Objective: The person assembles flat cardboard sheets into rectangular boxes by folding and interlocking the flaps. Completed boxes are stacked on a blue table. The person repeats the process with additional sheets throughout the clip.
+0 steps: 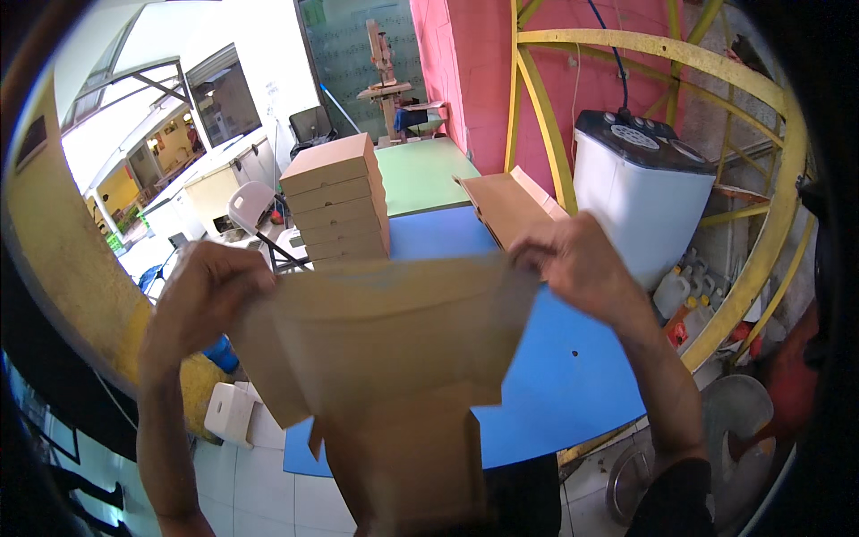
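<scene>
A partly unfolded brown cardboard box (394, 349) is held up in front of the person, above the near part of the blue table (582, 376), its lower panel hanging toward the person's body and its edges a little blurred. The left hand (219, 282) pinches its upper left corner; the right hand (573, 259) grips the upper right corner, fingers curled over the edge.

Just beyond the right hand, another open cardboard piece (514, 204) lies on the table with a raised flap. Behind the left part of the held box stands a stack of closed cardboard boxes (335, 201), piled flat on one another. A light green surface (420, 174) adjoins the blue one at the far end.

Farther right, a white washing machine (635, 201) with a dark top stands behind a curved yellow metal frame (644, 40), near a pink wall (483, 80). To the left on the tiled floor (268, 474) is a white stool (230, 412).
</scene>
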`<state>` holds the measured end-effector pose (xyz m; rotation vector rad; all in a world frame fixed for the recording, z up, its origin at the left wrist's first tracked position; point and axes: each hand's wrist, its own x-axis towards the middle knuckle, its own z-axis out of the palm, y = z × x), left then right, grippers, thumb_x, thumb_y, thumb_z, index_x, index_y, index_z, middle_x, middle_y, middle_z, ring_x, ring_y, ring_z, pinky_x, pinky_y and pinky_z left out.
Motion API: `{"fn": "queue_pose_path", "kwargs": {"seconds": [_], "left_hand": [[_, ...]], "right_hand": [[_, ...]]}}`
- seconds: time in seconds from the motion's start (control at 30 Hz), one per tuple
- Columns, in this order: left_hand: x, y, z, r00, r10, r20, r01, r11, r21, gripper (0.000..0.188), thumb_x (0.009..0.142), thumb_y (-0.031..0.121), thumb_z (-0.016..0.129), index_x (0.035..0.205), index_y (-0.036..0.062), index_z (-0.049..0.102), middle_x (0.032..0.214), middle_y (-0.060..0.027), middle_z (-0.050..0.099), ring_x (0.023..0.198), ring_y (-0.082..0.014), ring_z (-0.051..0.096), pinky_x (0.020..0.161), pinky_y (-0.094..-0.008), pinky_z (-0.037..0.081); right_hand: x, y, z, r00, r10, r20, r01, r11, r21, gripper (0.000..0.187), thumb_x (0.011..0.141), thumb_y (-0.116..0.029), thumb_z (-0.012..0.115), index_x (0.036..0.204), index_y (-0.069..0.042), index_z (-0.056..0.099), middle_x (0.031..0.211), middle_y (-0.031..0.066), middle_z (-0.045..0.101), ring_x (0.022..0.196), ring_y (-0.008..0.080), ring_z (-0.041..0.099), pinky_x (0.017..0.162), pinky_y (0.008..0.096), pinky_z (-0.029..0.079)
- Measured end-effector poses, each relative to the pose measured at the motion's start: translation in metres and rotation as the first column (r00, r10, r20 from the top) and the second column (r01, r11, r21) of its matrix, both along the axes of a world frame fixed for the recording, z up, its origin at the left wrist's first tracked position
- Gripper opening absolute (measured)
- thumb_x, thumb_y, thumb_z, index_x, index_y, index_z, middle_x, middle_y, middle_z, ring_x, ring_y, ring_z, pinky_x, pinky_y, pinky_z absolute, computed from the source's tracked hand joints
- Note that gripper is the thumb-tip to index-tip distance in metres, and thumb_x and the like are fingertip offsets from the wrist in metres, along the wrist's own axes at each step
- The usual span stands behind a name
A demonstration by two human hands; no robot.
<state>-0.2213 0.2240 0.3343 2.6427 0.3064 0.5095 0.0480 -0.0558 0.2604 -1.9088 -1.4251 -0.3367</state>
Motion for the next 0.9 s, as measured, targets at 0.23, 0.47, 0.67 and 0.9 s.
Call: {"fn": "queue_pose_path", "kwargs": {"seconds": [0.23, 0.47, 0.67, 0.9], "left_hand": [[-0.037, 0.143, -0.084, 0.886, 0.431, 0.173, -0.35, 0.865, -0.36, 0.033, 0.101, 0.027, 0.06, 0.079, 0.0029, 0.068, 0.063, 0.0038, 0.057, 0.052, -0.0058, 0.049, 0.048, -0.0251, 0.04], [-0.113, 0.141, -0.284, 0.833, 0.554, 0.01, -0.369, 0.568, -0.736, 0.026, 0.098, 0.025, 0.063, 0.089, 0.0022, 0.071, 0.073, 0.0034, 0.059, 0.063, -0.0078, 0.049, 0.057, -0.0258, 0.039], [-0.102, 0.05, -0.294, 0.778, 0.624, 0.073, -0.626, 0.78, 0.006, 0.037, 0.087, 0.011, 0.073, 0.122, 0.0028, 0.065, 0.12, -0.0164, 0.067, 0.108, -0.0329, 0.063, 0.096, -0.0421, 0.049], [0.055, -0.127, -0.28, 0.984, -0.173, -0.045, 0.159, 0.96, -0.23, 0.047, 0.077, 0.009, 0.081, 0.122, 0.008, 0.066, 0.125, -0.0134, 0.067, 0.119, -0.0317, 0.062, 0.101, -0.0402, 0.05]], "right_hand": [[0.011, -0.04, -0.047, 0.991, -0.117, -0.069, 0.13, 0.962, 0.239, 0.061, 0.09, -0.024, 0.073, 0.142, -0.003, 0.051, 0.135, 0.0203, 0.061, 0.128, 0.0312, 0.058, 0.108, 0.042, 0.046], [-0.034, -0.075, -0.182, 0.933, -0.129, -0.336, 0.099, 0.989, -0.107, 0.069, 0.085, -0.045, 0.074, 0.138, -0.004, 0.057, 0.142, 0.0159, 0.056, 0.134, 0.0354, 0.05, 0.113, 0.0432, 0.04], [-0.049, -0.124, -0.221, 0.891, -0.048, -0.451, -0.09, 0.956, -0.278, 0.079, 0.075, -0.056, 0.079, 0.134, -0.007, 0.06, 0.146, 0.0142, 0.052, 0.136, 0.0341, 0.048, 0.113, 0.0456, 0.04], [-0.065, -0.124, -0.245, 0.888, -0.293, -0.354, 0.191, 0.936, -0.294, 0.029, 0.076, -0.006, 0.077, 0.104, -0.007, 0.071, 0.126, 0.009, 0.064, 0.119, 0.0301, 0.058, 0.099, 0.0417, 0.049]]}}
